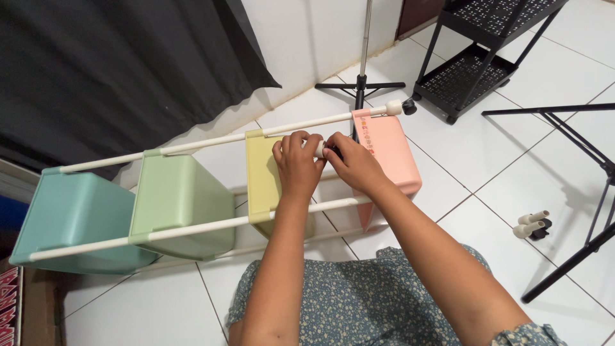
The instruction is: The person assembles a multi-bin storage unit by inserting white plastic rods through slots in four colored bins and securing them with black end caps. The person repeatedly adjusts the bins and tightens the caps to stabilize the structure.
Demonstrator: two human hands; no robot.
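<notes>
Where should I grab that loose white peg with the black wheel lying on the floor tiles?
Grip the loose peg across its white stem, coming straight down from above. It lies flat on the tile with open floor all round, and the stem is a plain narrow cylinder fingers can close around. The black wheel end is lumpier and would probably turn in the grip.

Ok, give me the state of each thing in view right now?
Storage rack: lying on its side on the floor.
Left hand: gripping the white pole end.
Right hand: fingers closed on a black caster.
Far caster: fitted on its pole.
Spare casters: loose on tiles.
Black trolley: upright.
</notes>
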